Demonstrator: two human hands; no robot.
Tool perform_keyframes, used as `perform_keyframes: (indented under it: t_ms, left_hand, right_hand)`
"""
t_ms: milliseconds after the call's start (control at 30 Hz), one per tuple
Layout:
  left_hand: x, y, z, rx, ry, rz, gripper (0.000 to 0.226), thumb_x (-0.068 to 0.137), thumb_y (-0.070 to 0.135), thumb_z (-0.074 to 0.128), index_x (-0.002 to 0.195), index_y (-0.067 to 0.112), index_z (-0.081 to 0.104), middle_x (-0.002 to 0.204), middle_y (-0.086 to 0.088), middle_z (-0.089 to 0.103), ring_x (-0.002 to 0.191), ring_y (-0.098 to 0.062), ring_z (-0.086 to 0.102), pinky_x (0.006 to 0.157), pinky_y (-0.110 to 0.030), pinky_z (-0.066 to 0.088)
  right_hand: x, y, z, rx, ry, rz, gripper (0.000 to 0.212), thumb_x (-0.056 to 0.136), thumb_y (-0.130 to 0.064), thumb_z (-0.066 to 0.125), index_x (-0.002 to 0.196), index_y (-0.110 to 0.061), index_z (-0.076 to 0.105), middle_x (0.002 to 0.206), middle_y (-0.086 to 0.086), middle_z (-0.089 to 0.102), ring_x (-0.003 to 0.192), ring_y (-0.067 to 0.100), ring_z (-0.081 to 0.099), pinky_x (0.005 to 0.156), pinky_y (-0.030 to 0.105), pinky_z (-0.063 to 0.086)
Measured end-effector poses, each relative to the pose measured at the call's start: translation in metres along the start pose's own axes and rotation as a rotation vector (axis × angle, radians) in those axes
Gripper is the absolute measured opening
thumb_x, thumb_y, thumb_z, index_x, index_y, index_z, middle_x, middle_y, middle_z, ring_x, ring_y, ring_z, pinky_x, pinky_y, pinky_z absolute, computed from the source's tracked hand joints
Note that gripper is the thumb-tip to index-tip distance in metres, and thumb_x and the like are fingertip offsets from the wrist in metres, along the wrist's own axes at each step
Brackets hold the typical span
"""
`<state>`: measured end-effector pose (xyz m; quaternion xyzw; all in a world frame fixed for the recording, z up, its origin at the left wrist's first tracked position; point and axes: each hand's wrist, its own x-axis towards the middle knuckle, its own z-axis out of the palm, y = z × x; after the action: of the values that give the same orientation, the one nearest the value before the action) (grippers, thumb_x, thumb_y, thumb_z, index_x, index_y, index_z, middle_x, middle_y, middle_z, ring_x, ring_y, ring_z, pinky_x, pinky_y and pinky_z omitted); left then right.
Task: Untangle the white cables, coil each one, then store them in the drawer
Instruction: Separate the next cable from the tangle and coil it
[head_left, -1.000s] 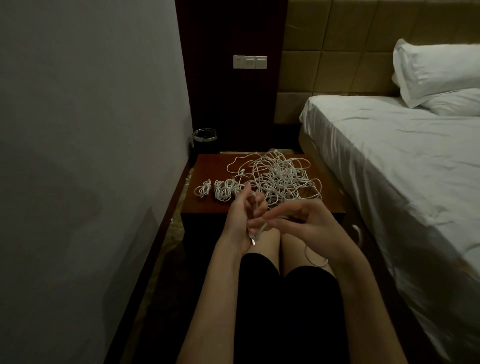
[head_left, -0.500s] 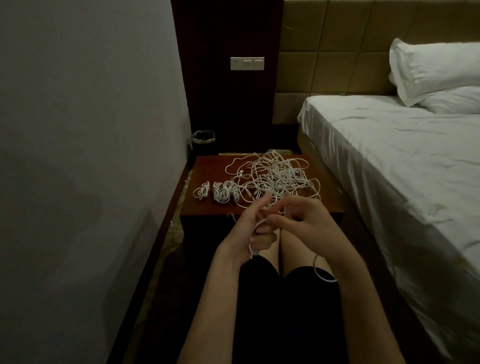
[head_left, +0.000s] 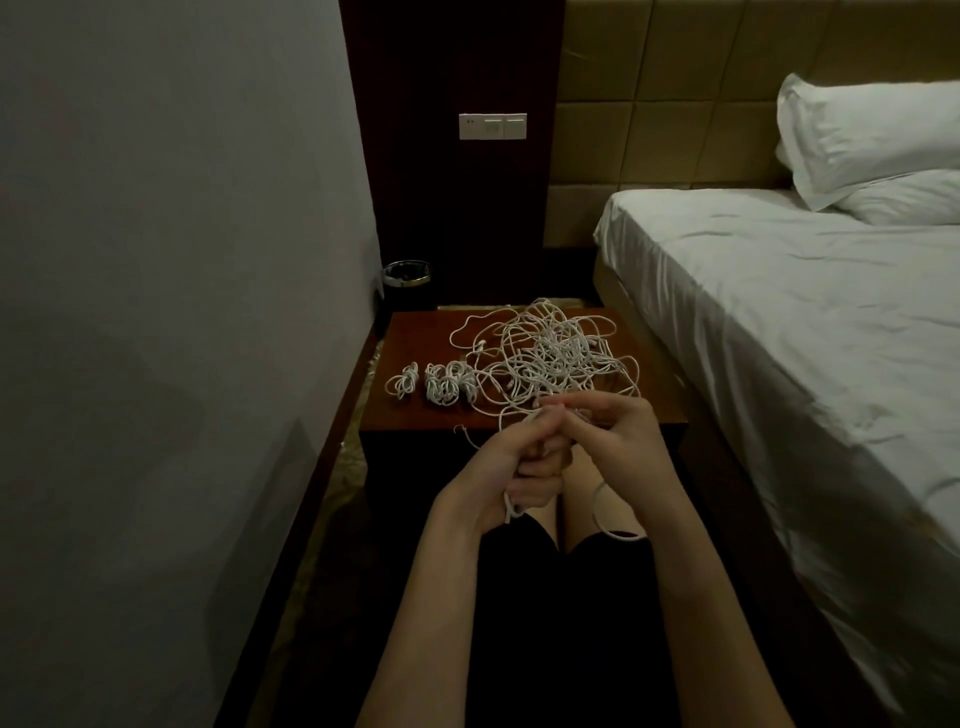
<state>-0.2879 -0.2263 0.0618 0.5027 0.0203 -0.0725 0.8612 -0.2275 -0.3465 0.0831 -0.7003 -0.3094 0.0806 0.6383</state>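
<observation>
A tangled heap of white cables (head_left: 548, 358) lies on the reddish wooden nightstand (head_left: 415, 332). Left of the heap sit small coiled bundles (head_left: 439, 383) in a row. In front of the nightstand's near edge, above my knees, my left hand (head_left: 506, 467) is closed around a white cable whose end hangs below the fist. My right hand (head_left: 610, 441) touches it and pinches the same cable at the fingertips. A loop of that cable (head_left: 605, 514) droops under my right wrist. No drawer front can be made out in the dark.
A grey wall runs along the left. A small black bin (head_left: 406, 283) stands behind the nightstand by a dark panel with a white switch plate (head_left: 492, 126). The bed (head_left: 805, 322) with white sheets and pillows fills the right side, close to the nightstand.
My hands have come together and risen toward the nightstand's edge. The left hand has closed on the cable, and the hanging loop under the right wrist has grown.
</observation>
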Motion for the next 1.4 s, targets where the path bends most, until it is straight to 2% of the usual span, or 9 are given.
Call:
perform_keyframes:
  t_ms: [67,200,367,700,900,1033,1133,1233,1400]
  left_hand:
    - [0.0,-0.002,-0.004,0.007,-0.048,0.004,0.041,0.092,0.044,0.044,0.056,0.024,0.048,0.042,0.01,0.029,0.029,0.001,0.022,0.028,-0.011,0.018]
    - [-0.001,0.0,-0.006,-0.01,-0.072,0.062,0.038,0.094,0.041,0.044,0.065,0.021,0.058,0.041,0.011,0.032,0.029,0.001,0.024,0.029,-0.011,0.021]
    - [0.004,-0.003,-0.008,-0.022,0.053,0.12,0.053,0.096,0.039,0.039,0.13,0.001,0.051,0.048,0.004,0.039,0.03,-0.001,0.025,0.031,-0.012,0.021]
    - [0.007,0.002,-0.005,-0.034,0.27,0.238,0.059,0.095,0.048,0.035,0.133,0.008,0.053,0.051,0.007,0.034,0.037,-0.002,0.026,0.036,-0.015,0.023]
    - [0.005,0.007,-0.003,-0.105,0.439,0.272,0.051,0.103,0.044,0.028,0.114,0.01,0.064,0.113,-0.008,0.07,0.106,-0.023,0.066,0.084,-0.033,0.055]
    - [0.007,0.01,0.008,-0.345,0.398,0.299,0.043,0.104,0.042,0.028,0.093,0.01,0.053,0.078,-0.006,0.074,0.085,-0.022,0.073,0.08,-0.036,0.056]
    - [0.008,0.012,0.004,-0.479,0.437,0.371,0.044,0.104,0.044,0.029,0.075,0.015,0.046,0.045,0.008,0.045,0.055,-0.012,0.063,0.06,-0.028,0.056]
    - [0.006,0.02,-0.003,-0.56,0.433,0.376,0.044,0.103,0.044,0.031,0.071,0.017,0.044,0.042,0.009,0.032,0.03,-0.001,0.031,0.033,-0.013,0.035]
    - [0.006,0.025,0.0,-0.362,0.423,0.357,0.043,0.104,0.042,0.028,0.072,0.016,0.042,0.045,0.008,0.031,0.029,0.0,0.025,0.028,-0.012,0.024]
  right_hand:
    - [-0.001,-0.002,-0.004,0.039,-0.092,0.016,0.014,0.09,-0.005,0.063,0.098,-0.005,0.074,0.058,-0.014,0.063,0.055,0.001,0.058,0.051,0.013,0.043]
    - [0.0,-0.008,-0.017,0.073,-0.151,0.053,0.016,0.091,-0.004,0.059,0.099,-0.009,0.073,0.06,-0.012,0.062,0.05,0.0,0.05,0.048,0.01,0.037]
    - [0.0,-0.01,-0.024,-0.136,0.031,0.022,0.007,0.084,-0.014,0.07,0.086,-0.021,0.071,0.083,0.0,0.071,0.076,0.014,0.067,0.066,0.019,0.055]
    - [0.0,0.006,0.002,-0.126,-0.011,0.008,0.017,0.086,-0.016,0.07,0.091,-0.033,0.073,0.07,-0.001,0.071,0.062,0.017,0.065,0.055,0.02,0.048]
    - [0.002,0.009,0.002,-0.145,0.019,0.003,0.009,0.084,-0.009,0.072,0.083,-0.017,0.073,0.073,-0.002,0.073,0.066,0.02,0.069,0.055,0.029,0.055]
    - [0.0,0.016,0.015,-0.198,-0.001,0.005,0.007,0.083,-0.008,0.073,0.081,-0.015,0.074,0.072,-0.005,0.072,0.056,0.016,0.065,0.054,0.028,0.055]
    - [0.0,0.014,0.009,-0.21,-0.148,0.058,0.003,0.087,-0.014,0.07,0.088,-0.015,0.073,0.068,0.0,0.071,0.052,0.011,0.061,0.055,0.023,0.051]
    - [-0.002,0.01,-0.009,-0.178,-0.296,0.095,0.005,0.088,-0.02,0.068,0.09,-0.016,0.071,0.068,0.005,0.07,0.058,0.018,0.058,0.057,0.023,0.047]
    - [-0.005,-0.012,-0.027,-0.23,-0.451,0.099,0.017,0.09,-0.008,0.063,0.097,-0.021,0.071,0.087,-0.005,0.071,0.082,0.005,0.067,0.072,0.013,0.049]
